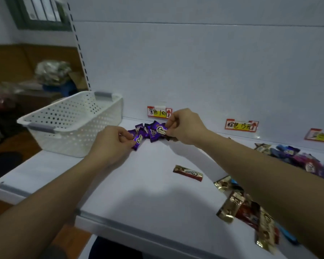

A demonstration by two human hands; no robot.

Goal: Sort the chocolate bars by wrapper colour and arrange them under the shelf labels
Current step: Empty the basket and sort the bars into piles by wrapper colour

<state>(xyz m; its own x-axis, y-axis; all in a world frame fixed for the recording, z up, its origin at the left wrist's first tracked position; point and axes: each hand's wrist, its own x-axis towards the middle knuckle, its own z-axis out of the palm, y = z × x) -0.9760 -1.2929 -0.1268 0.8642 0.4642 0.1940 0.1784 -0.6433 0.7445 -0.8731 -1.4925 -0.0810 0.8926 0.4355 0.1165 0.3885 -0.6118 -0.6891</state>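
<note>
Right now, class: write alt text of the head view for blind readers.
The left hand and right hand each pinch a purple bar at the purple pile below the leftmost label. A white basket at left; unsorted bars at right.

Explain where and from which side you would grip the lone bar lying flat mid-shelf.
Pinch the lone bar across its narrow width near the middle, coming from above: it lies flat on the shelf, with bare surface along both long edges.
</note>
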